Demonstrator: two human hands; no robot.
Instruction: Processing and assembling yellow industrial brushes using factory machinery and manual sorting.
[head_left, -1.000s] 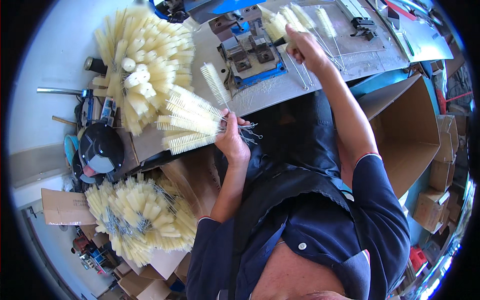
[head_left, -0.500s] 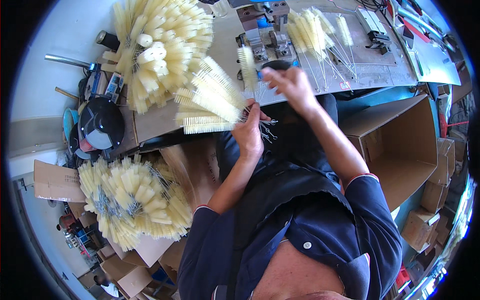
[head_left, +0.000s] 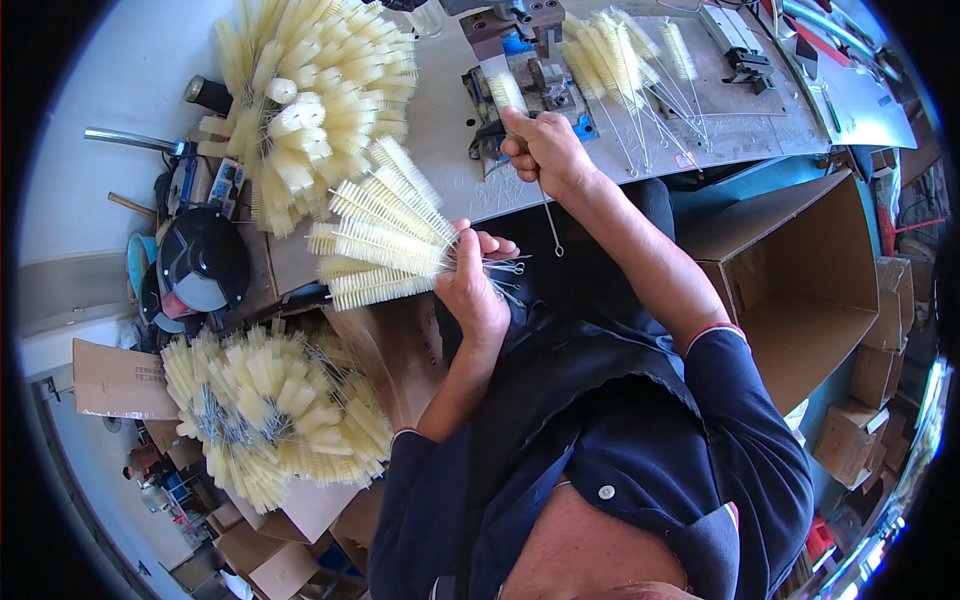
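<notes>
Single brush (head_left: pixel 506 92) has shifted from beside the left hand (head_left: pixel 472 285) to up by the metal fixture (head_left: pixel 552 82), now in the right hand (head_left: pixel 548 152); right hand is curled closed round its stem, bristle head out on the far side, looped end hanging near; can't tell from here if the head touches the fixture; left hand is partly closed, thumb across the wire stems of a fanned brush bunch (head_left: pixel 395 235), bristles left, loops right; fixture sits on the far workbench (head_left: pixel 440 90); big brush pile (head_left: pixel 345 110) to its left, loose brushes (head_left: pixel 620 60) to its right; second heap (head_left: pixel 285 390) near left; open carton (head_left: pixel 800 320) at right.
</notes>
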